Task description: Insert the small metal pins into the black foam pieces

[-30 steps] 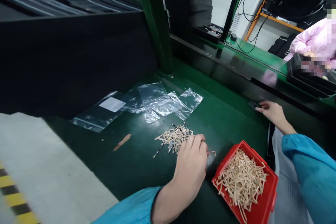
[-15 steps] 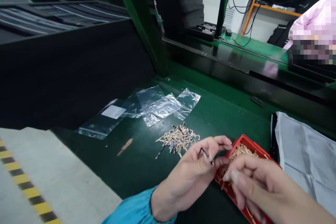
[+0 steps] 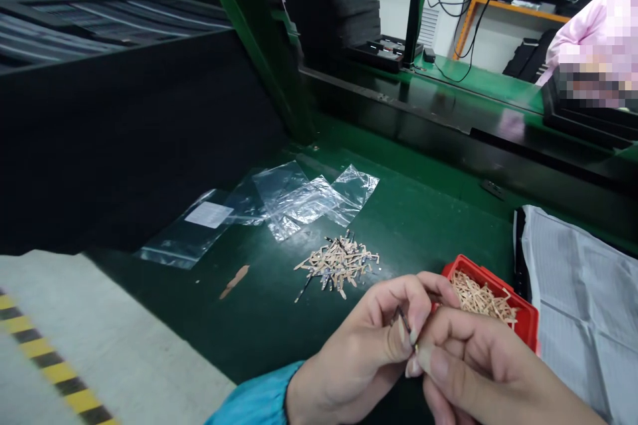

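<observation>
Two bare hands meet low in the view, fingertips almost together above the tabletop (image 3: 259, 329). The left hand (image 3: 353, 352) pinches a thin dark strip (image 3: 403, 322) narrowly between thumb and fingers. The right hand (image 3: 491, 362) has its thumb and forefinger drawn narrow at the strip's lower end; whether they grip it, I cannot tell.

The strip's long axis slants from its bent upper end, on the left hand's side, down towards the right fingertips, so that lower end is the part nearest the right hand.

Beyond the left hand, the nearer of the two, a loose pile of small strips (image 3: 339, 264) lies at mixed angles. The red bin (image 3: 531, 329), holding pale strips (image 3: 478, 299), sits just behind the right hand, which partly hides it. Clear plastic bags (image 3: 312, 202) overlap on the far side of the pile, and a flat tan piece (image 3: 234, 281) lies apart to its left. A whitish sheet (image 3: 573, 279) is right of the bin.
</observation>
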`<state>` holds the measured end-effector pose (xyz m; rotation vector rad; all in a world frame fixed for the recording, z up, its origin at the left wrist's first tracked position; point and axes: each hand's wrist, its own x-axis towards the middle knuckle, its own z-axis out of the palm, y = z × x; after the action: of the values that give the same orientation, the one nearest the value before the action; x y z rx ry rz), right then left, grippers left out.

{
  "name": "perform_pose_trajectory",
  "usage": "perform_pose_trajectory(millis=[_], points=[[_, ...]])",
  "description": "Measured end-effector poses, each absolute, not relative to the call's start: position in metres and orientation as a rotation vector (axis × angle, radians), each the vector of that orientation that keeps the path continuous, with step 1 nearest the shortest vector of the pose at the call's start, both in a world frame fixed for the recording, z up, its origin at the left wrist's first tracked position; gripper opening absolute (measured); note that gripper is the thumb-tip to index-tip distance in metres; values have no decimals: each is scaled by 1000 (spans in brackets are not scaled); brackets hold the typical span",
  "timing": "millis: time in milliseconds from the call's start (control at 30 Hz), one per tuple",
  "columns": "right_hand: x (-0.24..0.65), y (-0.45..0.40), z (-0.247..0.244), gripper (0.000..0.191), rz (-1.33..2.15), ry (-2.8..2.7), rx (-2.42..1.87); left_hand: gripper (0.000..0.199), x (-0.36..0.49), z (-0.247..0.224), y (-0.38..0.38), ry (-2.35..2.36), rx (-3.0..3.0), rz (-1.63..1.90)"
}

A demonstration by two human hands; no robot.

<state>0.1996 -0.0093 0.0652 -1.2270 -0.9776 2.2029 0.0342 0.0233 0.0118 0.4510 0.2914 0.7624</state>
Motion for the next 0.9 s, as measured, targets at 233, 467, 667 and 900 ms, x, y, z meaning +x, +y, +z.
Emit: perform_pose_trajectory(millis=[233, 467, 667, 900], points=[[201, -10, 66, 49, 2226, -908, -1180, 34, 33, 7, 21, 270, 485, 779], [197, -10, 68, 51, 2220, -845, -1234, 38, 33, 9, 19, 248, 477, 806], [195, -12, 67, 52, 2156, -870, -1266, 19, 32, 10, 21, 214, 493, 826], [205, -15, 70, 54, 2058, -867, -1462, 64, 15, 16, 19, 537, 1152, 1400]])
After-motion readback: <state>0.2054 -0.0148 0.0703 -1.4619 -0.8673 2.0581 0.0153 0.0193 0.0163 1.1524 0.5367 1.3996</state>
